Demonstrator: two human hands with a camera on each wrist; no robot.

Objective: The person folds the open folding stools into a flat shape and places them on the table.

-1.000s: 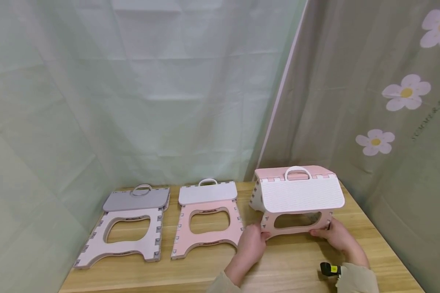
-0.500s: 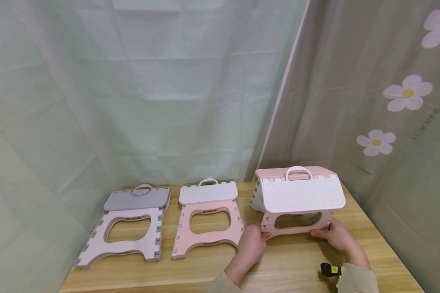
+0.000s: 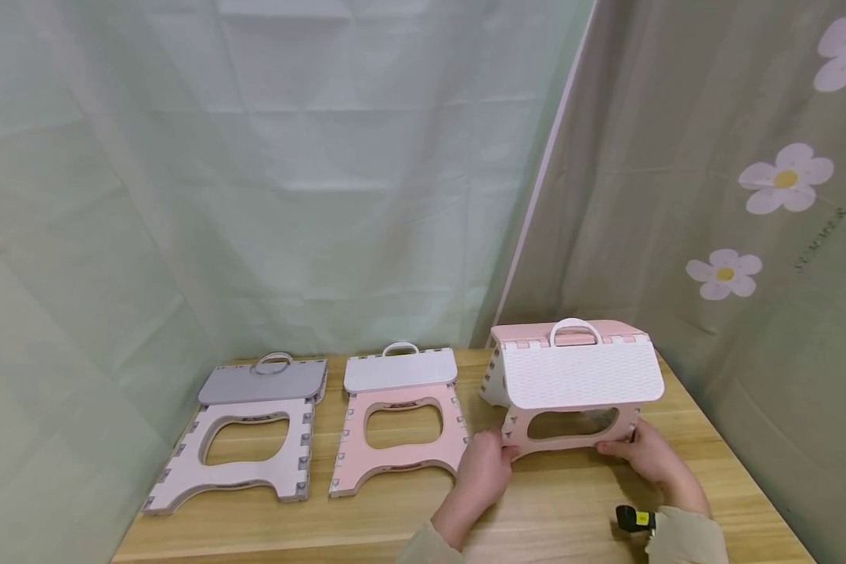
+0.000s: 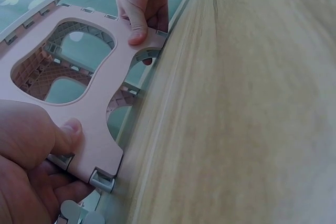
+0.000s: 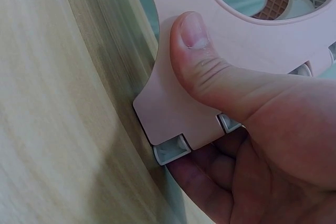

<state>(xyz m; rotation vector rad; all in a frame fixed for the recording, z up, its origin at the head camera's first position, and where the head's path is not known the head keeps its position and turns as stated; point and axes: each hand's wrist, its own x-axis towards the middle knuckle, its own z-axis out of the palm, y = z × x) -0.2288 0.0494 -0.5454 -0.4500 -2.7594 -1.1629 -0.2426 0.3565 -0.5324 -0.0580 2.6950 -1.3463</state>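
A pink and white folding step stool [image 3: 581, 376] stands partly unfolded at the right of the table, its two top halves sloping down like a roof and a white handle at the ridge. My left hand [image 3: 485, 468] grips the lower left of its near pink leg panel. At the lower right of the same panel, my right hand [image 3: 652, 456] holds on. In the left wrist view the left thumb [image 4: 68, 135] presses the panel's face, fingers behind the edge. The right wrist view shows the right thumb [image 5: 197, 51] flat on the panel, fingers curled behind it.
A folded pink and white stool [image 3: 402, 454] lies flat just left of my left hand. Farther left lies a folded grey and white stool [image 3: 254, 474]. The wooden table [image 3: 557, 509] meets a hanging curtain [image 3: 366, 196] at the back and sides.
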